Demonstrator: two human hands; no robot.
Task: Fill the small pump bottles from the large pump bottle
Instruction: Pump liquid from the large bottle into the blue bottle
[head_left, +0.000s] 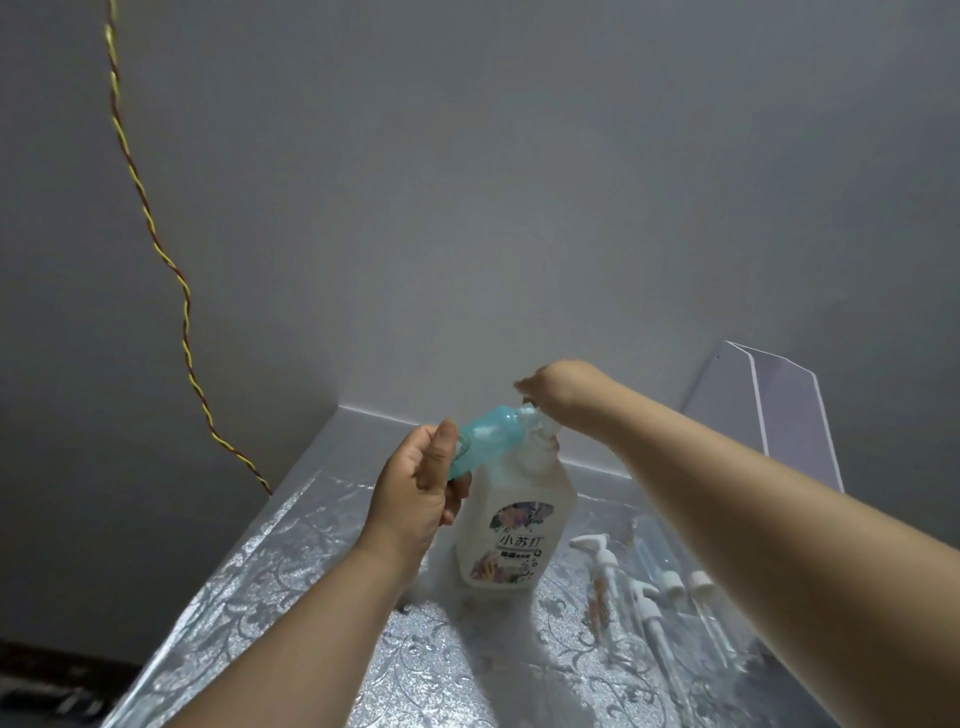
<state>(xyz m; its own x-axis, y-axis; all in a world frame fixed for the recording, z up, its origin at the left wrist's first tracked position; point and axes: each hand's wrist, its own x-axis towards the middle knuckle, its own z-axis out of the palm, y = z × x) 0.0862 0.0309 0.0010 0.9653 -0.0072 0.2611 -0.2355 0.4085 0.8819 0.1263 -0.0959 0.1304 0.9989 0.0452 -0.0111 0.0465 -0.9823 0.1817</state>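
One silver, embossed tabletop carries everything and is set into a corner of grey wall.

Large pump bottle: white, flower-labelled, standing upright near the middle of the tabletop, presumably so that its pump can be worked from above without the body tipping.

Right hand: arched over the pump head with the wrist high, a posture that suits pressing straight down.

Left hand: fingers and thumb wrapped round the base of the small teal bottle. This bottle is lifted clear of the tabletop and tilted so that its neck points at the spout of the large bottle. The tilt most likely lines the narrow mouth up with the outlet so that nothing spills.

Loose white pump heads and clear small bottles: lying to the right of the large bottle, near at hand, apparently waiting their turn.

Hidden or unclear:
- The right forearm covers part of that spare group, so the number of bottles cannot be given.
- The right-hand fingers lie behind the back of the hand and wrist, so whether they are straight or curled on the pump cannot be told.
- Spout and teal neck overlap under that hand, so neither actual contact nor any liquid passing can be made out.
- The fill level inside the teal bottle is not readable.
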